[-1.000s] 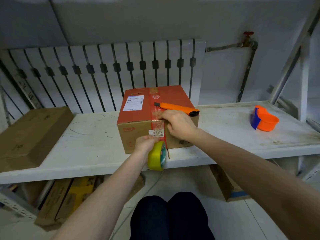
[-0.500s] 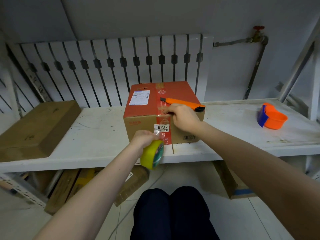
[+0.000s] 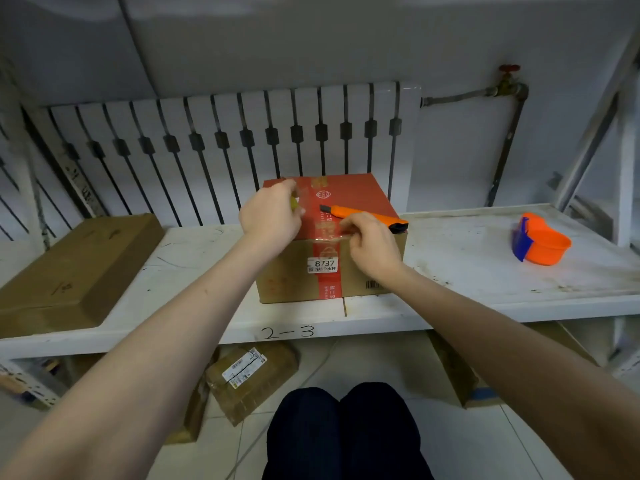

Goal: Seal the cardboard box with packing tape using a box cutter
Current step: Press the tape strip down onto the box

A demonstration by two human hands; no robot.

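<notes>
The left hand [image 3: 272, 216] largely hid the yellow tape roll [image 3: 294, 203] it clutched, seemingly, atop the red-topped cardboard box [image 3: 349, 237] on the white shelf [image 3: 485, 271]; half a second earlier it hung below. Right hand [image 3: 372, 249] pinched tape at the edge beside the orange box cutter [image 3: 363, 215].
</notes>
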